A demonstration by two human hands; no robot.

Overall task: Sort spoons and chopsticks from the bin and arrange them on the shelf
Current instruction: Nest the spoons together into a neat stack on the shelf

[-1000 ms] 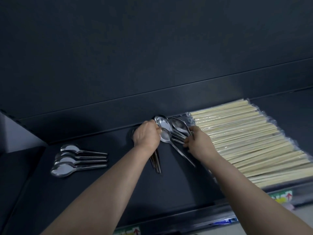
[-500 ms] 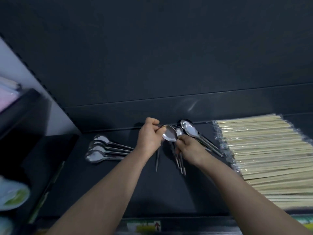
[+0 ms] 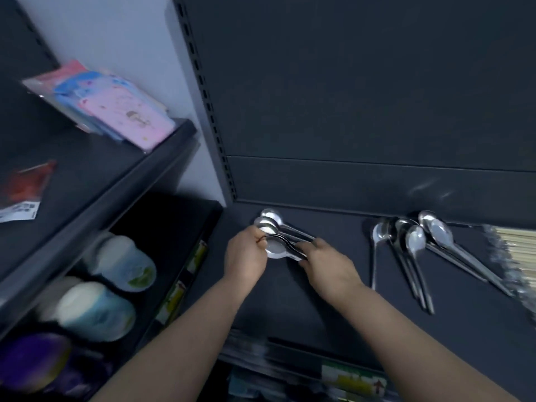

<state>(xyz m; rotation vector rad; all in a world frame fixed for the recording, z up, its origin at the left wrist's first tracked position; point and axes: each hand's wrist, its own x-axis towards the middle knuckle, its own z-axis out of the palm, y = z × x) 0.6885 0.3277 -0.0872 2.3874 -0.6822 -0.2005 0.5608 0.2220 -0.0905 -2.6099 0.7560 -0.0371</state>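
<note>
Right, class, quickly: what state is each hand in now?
Left hand: closed, pinching the bowl end of the metal spoons.
Right hand: closed, gripping the same spoons' handles.

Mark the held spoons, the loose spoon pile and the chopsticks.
held spoons point(image 3: 275, 250): head view, on the top bowl.
loose spoon pile point(image 3: 415, 239): head view, on a front spoon's bowl.
chopsticks point(image 3: 520, 242): head view, on the bundle's left end.
</note>
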